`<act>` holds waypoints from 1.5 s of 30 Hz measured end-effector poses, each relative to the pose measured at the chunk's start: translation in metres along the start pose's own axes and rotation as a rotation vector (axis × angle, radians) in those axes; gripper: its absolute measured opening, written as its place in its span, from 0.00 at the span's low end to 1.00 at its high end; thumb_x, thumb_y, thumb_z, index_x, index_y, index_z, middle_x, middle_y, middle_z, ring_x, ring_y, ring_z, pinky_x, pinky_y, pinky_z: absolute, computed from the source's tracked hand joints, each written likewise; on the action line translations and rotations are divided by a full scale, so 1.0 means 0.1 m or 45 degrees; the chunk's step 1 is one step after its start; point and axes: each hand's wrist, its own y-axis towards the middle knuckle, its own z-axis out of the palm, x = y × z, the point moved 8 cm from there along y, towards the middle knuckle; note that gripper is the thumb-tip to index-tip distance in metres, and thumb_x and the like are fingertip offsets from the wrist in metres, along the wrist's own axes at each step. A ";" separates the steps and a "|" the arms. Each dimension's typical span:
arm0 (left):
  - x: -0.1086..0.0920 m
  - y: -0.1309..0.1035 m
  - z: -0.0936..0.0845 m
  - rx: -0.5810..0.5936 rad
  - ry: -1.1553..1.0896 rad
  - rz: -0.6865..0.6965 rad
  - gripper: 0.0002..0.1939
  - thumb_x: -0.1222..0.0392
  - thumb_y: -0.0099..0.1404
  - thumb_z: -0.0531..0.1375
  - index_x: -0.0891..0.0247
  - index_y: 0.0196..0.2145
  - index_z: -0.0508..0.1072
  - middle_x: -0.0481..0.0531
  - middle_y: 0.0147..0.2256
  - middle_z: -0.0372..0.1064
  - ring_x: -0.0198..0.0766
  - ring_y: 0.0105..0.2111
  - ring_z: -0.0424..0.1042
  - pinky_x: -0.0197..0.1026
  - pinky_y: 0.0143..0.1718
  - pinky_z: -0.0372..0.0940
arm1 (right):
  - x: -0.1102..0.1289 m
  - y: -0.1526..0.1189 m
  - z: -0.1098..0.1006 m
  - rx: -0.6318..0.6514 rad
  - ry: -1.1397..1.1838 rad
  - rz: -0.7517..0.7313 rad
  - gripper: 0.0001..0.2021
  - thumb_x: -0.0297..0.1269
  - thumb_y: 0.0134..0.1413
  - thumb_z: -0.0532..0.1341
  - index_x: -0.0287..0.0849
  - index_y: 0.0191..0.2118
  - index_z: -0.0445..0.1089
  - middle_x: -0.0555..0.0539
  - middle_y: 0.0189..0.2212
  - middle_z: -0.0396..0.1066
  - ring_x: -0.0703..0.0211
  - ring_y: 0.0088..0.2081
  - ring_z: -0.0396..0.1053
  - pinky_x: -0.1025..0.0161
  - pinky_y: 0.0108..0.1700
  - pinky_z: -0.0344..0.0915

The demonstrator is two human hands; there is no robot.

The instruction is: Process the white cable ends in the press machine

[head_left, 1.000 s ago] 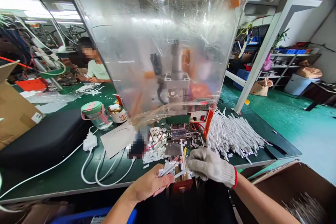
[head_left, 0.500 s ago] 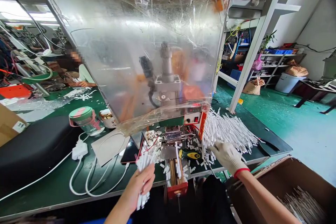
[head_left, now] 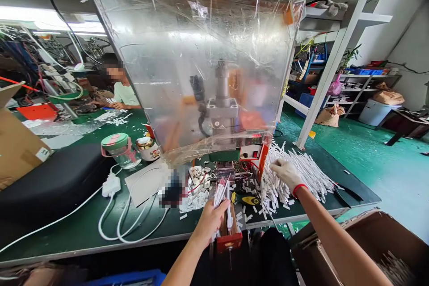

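My left hand is closed round a bundle of thin white strips, some with reddish tips. It is over the left side of a small fixture with a red front block, just before the machine. Another white strip lies lengthwise in that fixture. My right hand, in a white glove with a red band at the wrist, is at the left part of a big pile of white strips. Its fingers are drawn together; whatever they pinch is too small to make out.
A machine with a plastic-wrapped cover stands ahead. A yellow-black screwdriver lies right of the fixture, with cutters farther right. A cardboard box stands lower right. White cables and a lidded jar are left. A person sits beyond.
My left hand has moved right with its bundle, from beside the fixture to over it. My right hand has shifted up onto the pile. The view has turned slightly left.
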 end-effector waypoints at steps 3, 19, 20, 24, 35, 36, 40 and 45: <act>-0.07 -0.08 -0.05 0.068 -0.112 0.062 0.23 0.37 0.56 0.63 0.60 0.22 0.65 0.36 0.10 0.48 0.26 0.11 0.43 0.35 0.16 0.40 | 0.11 -0.05 -0.28 -0.079 0.567 -0.034 0.13 0.48 0.53 0.61 0.42 0.32 0.68 0.48 0.26 0.70 0.61 0.26 0.67 0.66 0.28 0.62; 0.23 -0.56 -0.60 0.035 -0.803 -0.060 0.32 0.43 0.50 0.74 0.59 0.19 0.54 0.34 0.15 0.41 0.22 0.15 0.37 0.30 0.15 0.37 | 0.66 -1.10 1.69 0.568 1.159 0.441 0.21 0.53 0.47 0.68 0.45 0.30 0.58 0.59 0.13 0.60 0.68 0.11 0.58 0.70 0.12 0.51; 0.26 -0.59 -0.63 0.019 -0.803 -0.072 0.33 0.42 0.49 0.74 0.59 0.20 0.54 0.34 0.15 0.42 0.22 0.15 0.37 0.30 0.15 0.37 | 0.67 -1.07 1.72 0.552 1.153 0.460 0.20 0.51 0.47 0.68 0.45 0.30 0.59 0.59 0.13 0.61 0.68 0.11 0.58 0.70 0.12 0.52; 0.37 -0.65 -0.73 -0.038 -0.783 -0.107 0.32 0.41 0.48 0.75 0.60 0.20 0.56 0.34 0.15 0.42 0.22 0.15 0.37 0.30 0.15 0.36 | 0.70 -1.05 1.72 0.551 1.093 0.489 0.17 0.49 0.49 0.65 0.44 0.30 0.60 0.57 0.13 0.61 0.67 0.11 0.58 0.69 0.12 0.52; 0.31 -0.62 -0.74 0.012 -0.401 0.004 0.25 0.38 0.54 0.69 0.63 0.29 0.69 0.41 0.17 0.59 0.24 0.15 0.45 0.32 0.17 0.38 | 0.69 -1.01 1.62 0.564 0.927 0.372 0.20 0.55 0.51 0.64 0.45 0.31 0.59 0.58 0.15 0.60 0.67 0.12 0.58 0.69 0.13 0.52; 0.25 -0.61 -0.74 0.033 -0.335 0.029 0.25 0.38 0.54 0.69 0.62 0.31 0.69 0.41 0.17 0.60 0.25 0.16 0.46 0.32 0.17 0.39 | 0.73 -1.00 1.54 0.580 0.878 0.319 0.21 0.57 0.53 0.63 0.45 0.32 0.58 0.58 0.16 0.61 0.68 0.12 0.58 0.70 0.13 0.52; 0.00 -0.55 -0.64 0.243 -0.021 0.125 0.21 0.41 0.57 0.68 0.62 0.30 0.71 0.43 0.17 0.62 0.28 0.17 0.50 0.33 0.18 0.44 | 1.07 -1.11 1.18 0.829 0.677 -0.016 0.22 0.60 0.59 0.59 0.42 0.35 0.63 0.55 0.21 0.65 0.71 0.15 0.56 0.71 0.16 0.52; -0.21 -0.50 -0.40 0.530 0.155 0.157 0.19 0.43 0.58 0.68 0.63 0.29 0.74 0.44 0.17 0.63 0.31 0.19 0.58 0.34 0.22 0.51 | 1.33 -1.44 0.96 1.059 0.425 -0.165 0.15 0.46 0.60 0.61 0.40 0.29 0.66 0.53 0.20 0.63 0.70 0.19 0.58 0.71 0.19 0.52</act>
